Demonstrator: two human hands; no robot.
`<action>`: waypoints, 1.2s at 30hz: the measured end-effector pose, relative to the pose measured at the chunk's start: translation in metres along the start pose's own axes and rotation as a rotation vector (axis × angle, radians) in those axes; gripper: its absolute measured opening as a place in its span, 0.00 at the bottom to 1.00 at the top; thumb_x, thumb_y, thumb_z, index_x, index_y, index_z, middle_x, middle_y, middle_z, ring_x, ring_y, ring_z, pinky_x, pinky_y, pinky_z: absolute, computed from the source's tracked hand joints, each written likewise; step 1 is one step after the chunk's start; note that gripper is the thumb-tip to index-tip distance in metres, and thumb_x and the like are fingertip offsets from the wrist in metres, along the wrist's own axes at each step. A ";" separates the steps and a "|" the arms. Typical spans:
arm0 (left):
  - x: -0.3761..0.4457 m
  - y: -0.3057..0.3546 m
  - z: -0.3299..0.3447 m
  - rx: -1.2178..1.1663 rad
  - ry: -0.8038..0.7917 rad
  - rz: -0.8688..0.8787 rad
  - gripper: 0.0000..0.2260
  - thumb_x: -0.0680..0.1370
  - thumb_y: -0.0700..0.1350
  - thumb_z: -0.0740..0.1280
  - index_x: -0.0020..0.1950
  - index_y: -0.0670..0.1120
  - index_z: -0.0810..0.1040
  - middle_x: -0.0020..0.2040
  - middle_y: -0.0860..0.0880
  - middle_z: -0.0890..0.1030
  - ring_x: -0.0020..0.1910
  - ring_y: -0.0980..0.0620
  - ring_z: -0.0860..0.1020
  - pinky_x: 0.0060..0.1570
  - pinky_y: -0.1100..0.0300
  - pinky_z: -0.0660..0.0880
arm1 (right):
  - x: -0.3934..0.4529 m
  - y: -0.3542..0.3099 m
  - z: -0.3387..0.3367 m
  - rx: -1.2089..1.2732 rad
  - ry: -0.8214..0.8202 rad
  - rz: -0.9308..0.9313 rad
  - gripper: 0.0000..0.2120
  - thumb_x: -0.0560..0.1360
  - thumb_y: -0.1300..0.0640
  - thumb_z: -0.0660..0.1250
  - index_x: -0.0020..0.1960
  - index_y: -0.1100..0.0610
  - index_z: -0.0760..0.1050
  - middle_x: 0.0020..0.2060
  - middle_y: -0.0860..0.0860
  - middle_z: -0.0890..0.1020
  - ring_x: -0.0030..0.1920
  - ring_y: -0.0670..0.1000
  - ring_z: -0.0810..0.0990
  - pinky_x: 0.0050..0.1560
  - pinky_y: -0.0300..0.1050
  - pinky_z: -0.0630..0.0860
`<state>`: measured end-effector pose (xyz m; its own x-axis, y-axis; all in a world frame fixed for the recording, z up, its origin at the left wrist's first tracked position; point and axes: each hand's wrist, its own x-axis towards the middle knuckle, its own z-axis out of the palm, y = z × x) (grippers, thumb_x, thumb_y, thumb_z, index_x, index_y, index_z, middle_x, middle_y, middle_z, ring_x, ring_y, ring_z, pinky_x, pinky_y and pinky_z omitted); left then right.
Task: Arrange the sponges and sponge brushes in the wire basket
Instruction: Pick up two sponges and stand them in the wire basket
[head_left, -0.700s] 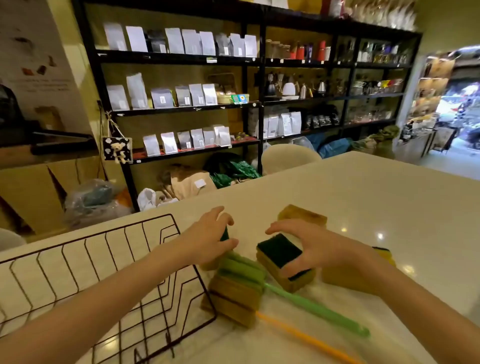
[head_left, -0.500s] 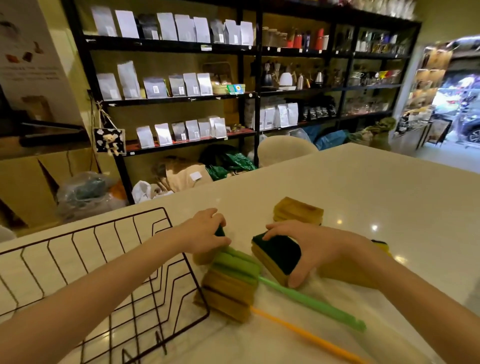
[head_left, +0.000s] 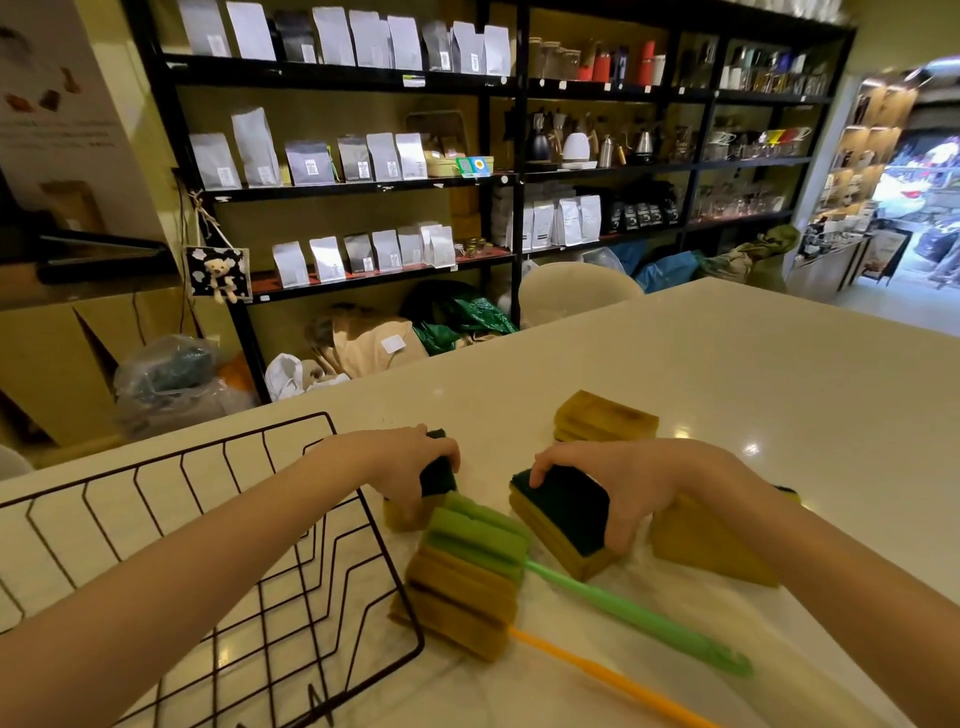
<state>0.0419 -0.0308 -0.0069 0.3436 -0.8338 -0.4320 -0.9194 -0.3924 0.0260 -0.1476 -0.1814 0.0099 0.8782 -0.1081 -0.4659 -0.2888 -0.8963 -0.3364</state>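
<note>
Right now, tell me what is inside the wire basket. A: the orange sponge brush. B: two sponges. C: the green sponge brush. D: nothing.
D: only bare wires show in the wire basket; both sponge brushes, green and orange, lie on the table beside it, and each hand holds a sponge outside it.

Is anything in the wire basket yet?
No, the wire basket holds nothing; the sponges and both sponge brushes lie on the table beside it, one sponge under each hand.
</note>
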 end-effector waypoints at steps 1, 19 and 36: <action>0.002 0.000 0.000 0.013 0.017 -0.002 0.30 0.69 0.44 0.71 0.67 0.55 0.62 0.63 0.44 0.68 0.56 0.45 0.70 0.54 0.51 0.72 | 0.000 0.000 0.000 0.007 0.009 0.000 0.39 0.62 0.64 0.74 0.65 0.44 0.60 0.57 0.51 0.67 0.47 0.51 0.74 0.36 0.44 0.76; -0.036 -0.022 -0.025 -0.155 0.451 -0.026 0.35 0.65 0.49 0.75 0.67 0.46 0.64 0.57 0.46 0.71 0.58 0.47 0.70 0.48 0.59 0.71 | 0.006 -0.010 -0.020 -0.094 0.404 -0.083 0.32 0.61 0.45 0.73 0.61 0.47 0.65 0.55 0.51 0.69 0.54 0.52 0.69 0.56 0.51 0.74; -0.142 -0.064 -0.032 -0.238 0.628 -0.012 0.41 0.66 0.48 0.75 0.73 0.48 0.57 0.68 0.49 0.66 0.63 0.52 0.66 0.57 0.62 0.68 | 0.017 -0.118 -0.064 -0.034 0.541 -0.378 0.32 0.64 0.54 0.75 0.63 0.47 0.65 0.59 0.48 0.68 0.58 0.48 0.69 0.48 0.36 0.73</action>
<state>0.0578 0.1004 0.0820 0.4655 -0.8683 0.1711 -0.8725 -0.4178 0.2533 -0.0738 -0.1050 0.0939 0.9870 0.0235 0.1592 0.0812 -0.9270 -0.3663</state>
